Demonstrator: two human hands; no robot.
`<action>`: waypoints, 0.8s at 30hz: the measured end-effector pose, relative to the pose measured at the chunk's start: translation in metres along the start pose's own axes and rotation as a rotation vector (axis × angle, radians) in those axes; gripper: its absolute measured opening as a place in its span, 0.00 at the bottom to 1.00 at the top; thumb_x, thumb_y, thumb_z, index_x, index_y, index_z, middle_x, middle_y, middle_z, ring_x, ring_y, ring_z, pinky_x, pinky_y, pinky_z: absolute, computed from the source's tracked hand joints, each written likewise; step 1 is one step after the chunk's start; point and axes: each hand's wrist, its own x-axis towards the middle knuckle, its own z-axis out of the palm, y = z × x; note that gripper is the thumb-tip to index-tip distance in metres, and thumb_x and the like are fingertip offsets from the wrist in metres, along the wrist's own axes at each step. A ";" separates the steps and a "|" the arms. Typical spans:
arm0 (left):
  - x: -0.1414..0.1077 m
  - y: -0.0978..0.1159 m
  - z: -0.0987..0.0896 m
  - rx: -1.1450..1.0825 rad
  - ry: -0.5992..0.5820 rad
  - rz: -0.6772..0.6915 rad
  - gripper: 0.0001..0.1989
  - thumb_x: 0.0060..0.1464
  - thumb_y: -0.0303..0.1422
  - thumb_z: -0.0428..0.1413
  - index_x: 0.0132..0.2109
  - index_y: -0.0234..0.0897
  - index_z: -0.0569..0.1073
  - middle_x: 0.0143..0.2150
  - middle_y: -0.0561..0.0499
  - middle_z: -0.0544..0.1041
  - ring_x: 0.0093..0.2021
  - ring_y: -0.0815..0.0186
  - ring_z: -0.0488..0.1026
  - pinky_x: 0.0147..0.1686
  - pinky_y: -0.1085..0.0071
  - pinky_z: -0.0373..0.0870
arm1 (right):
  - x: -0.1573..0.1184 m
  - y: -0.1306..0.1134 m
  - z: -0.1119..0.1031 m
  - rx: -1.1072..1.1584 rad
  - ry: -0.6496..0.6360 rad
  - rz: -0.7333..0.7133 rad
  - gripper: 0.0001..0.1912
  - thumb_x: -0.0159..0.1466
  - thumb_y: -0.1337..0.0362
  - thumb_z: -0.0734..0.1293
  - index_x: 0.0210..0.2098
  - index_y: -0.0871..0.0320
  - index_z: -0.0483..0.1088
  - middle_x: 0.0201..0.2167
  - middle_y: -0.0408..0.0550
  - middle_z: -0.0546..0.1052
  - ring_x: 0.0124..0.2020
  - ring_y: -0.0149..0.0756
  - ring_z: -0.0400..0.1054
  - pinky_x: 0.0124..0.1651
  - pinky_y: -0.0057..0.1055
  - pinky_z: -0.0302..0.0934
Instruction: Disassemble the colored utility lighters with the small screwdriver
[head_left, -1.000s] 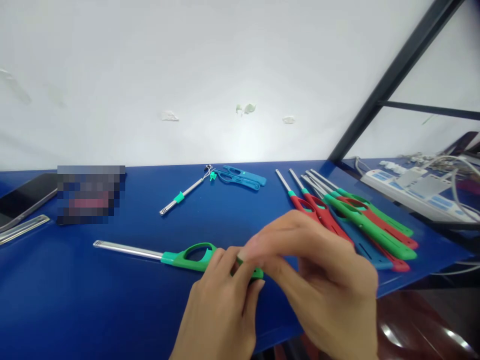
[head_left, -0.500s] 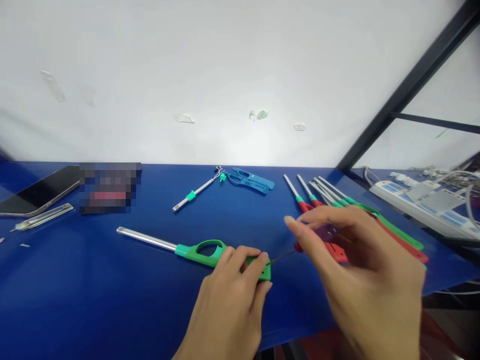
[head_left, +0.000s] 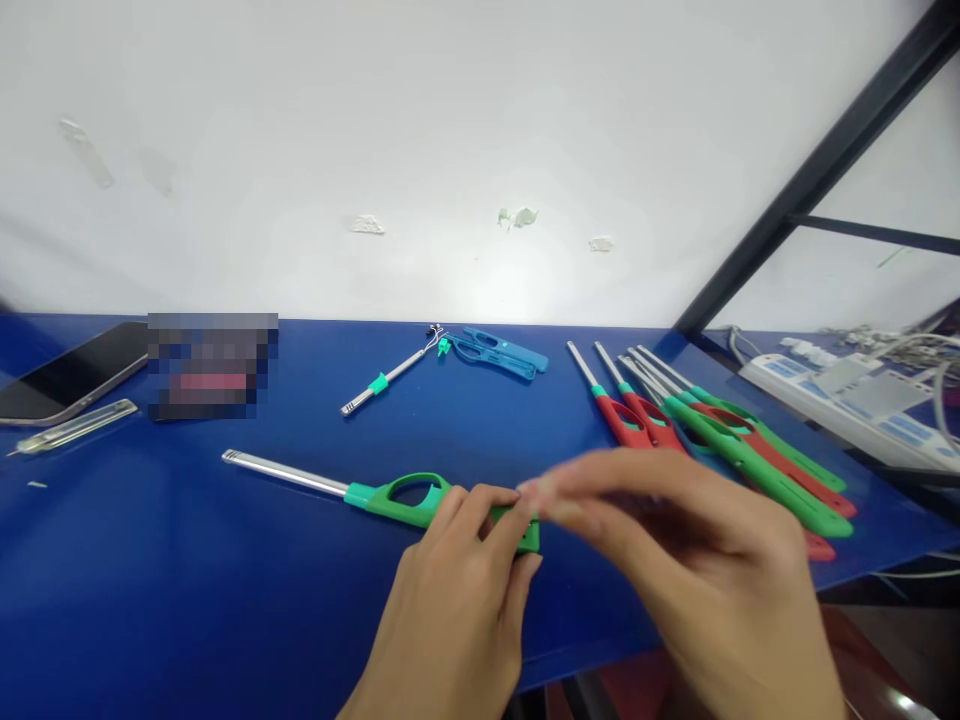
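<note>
A green stick lighter [head_left: 405,505] with a metal tube lies on the blue table, its tube pointing left. My left hand [head_left: 457,590] is closed round the handle end and holds it against the table. My right hand [head_left: 697,560] is at that same end, thumb and forefinger pinched together beside my left fingertips. Its fingertips are blurred, and what they hold, if anything, cannot be made out. No screwdriver shows now; the right palm is mostly hidden.
Several red and green stick lighters [head_left: 795,490] lie at right, by a white power strip [head_left: 847,400]. Behind are an opened blue lighter casing [head_left: 499,355] and a loose metal tube [head_left: 382,383]. A phone [head_left: 75,370] and a clear plastic tube [head_left: 75,427] lie at left.
The right hand has moved left to the lighter's handle end. The screwdriver it held, tip at the handle, is out of sight. The left hand keeps its hold.
</note>
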 end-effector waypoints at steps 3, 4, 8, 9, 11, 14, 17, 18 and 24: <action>0.000 -0.001 0.001 0.001 0.020 -0.004 0.16 0.67 0.22 0.53 0.56 0.43 0.76 0.55 0.47 0.80 0.51 0.50 0.77 0.49 0.47 0.82 | 0.001 0.001 0.013 -0.129 0.185 -0.003 0.07 0.69 0.67 0.75 0.41 0.47 0.83 0.29 0.36 0.83 0.27 0.30 0.79 0.35 0.21 0.77; 0.000 -0.001 0.002 0.000 0.014 -0.005 0.16 0.67 0.22 0.53 0.56 0.43 0.76 0.55 0.47 0.80 0.51 0.50 0.77 0.49 0.46 0.81 | 0.000 0.000 0.013 -0.158 0.176 -0.016 0.05 0.71 0.64 0.73 0.43 0.47 0.82 0.29 0.36 0.82 0.26 0.29 0.78 0.34 0.21 0.76; 0.001 0.000 0.002 0.007 0.006 -0.005 0.17 0.67 0.22 0.53 0.57 0.42 0.76 0.55 0.46 0.80 0.51 0.50 0.77 0.51 0.45 0.81 | -0.009 -0.005 -0.007 -0.261 -0.020 -0.030 0.19 0.78 0.59 0.62 0.65 0.45 0.75 0.42 0.45 0.84 0.39 0.35 0.82 0.42 0.27 0.78; 0.001 0.000 0.002 0.013 0.007 -0.005 0.16 0.67 0.22 0.54 0.57 0.42 0.76 0.55 0.47 0.80 0.52 0.50 0.77 0.52 0.44 0.80 | -0.011 -0.005 -0.013 -0.274 -0.050 -0.050 0.22 0.78 0.61 0.62 0.69 0.44 0.71 0.46 0.45 0.84 0.43 0.36 0.82 0.44 0.27 0.78; 0.000 0.001 0.003 0.020 0.012 -0.011 0.15 0.67 0.22 0.54 0.55 0.42 0.77 0.55 0.47 0.80 0.52 0.50 0.77 0.54 0.43 0.79 | -0.013 -0.003 -0.019 -0.268 -0.059 -0.047 0.25 0.77 0.65 0.64 0.70 0.41 0.69 0.48 0.43 0.84 0.46 0.37 0.82 0.46 0.27 0.78; -0.001 0.002 0.002 0.013 0.015 -0.020 0.15 0.67 0.22 0.54 0.56 0.41 0.77 0.55 0.47 0.80 0.52 0.50 0.77 0.55 0.42 0.79 | -0.011 0.002 -0.011 -0.262 0.091 -0.035 0.18 0.73 0.68 0.70 0.58 0.42 0.78 0.43 0.40 0.85 0.42 0.35 0.81 0.45 0.28 0.76; -0.003 0.002 0.002 0.000 0.017 -0.011 0.17 0.67 0.23 0.55 0.59 0.40 0.76 0.56 0.46 0.79 0.54 0.49 0.76 0.54 0.42 0.80 | -0.006 0.002 0.007 -0.348 0.227 -0.091 0.08 0.67 0.68 0.77 0.42 0.46 0.81 0.35 0.38 0.82 0.35 0.33 0.77 0.42 0.29 0.73; -0.004 0.001 0.002 -0.003 0.018 -0.007 0.17 0.67 0.22 0.55 0.59 0.40 0.76 0.57 0.46 0.79 0.54 0.49 0.76 0.54 0.42 0.80 | -0.006 0.001 0.012 -0.388 0.245 -0.102 0.07 0.67 0.68 0.76 0.42 0.47 0.82 0.33 0.38 0.80 0.32 0.32 0.75 0.39 0.29 0.72; -0.003 -0.001 0.004 0.007 0.053 0.012 0.16 0.67 0.23 0.55 0.58 0.41 0.76 0.54 0.47 0.80 0.52 0.49 0.77 0.56 0.40 0.78 | -0.016 -0.012 0.009 -0.404 0.136 -0.109 0.21 0.75 0.70 0.64 0.60 0.44 0.78 0.51 0.41 0.84 0.46 0.39 0.81 0.45 0.32 0.77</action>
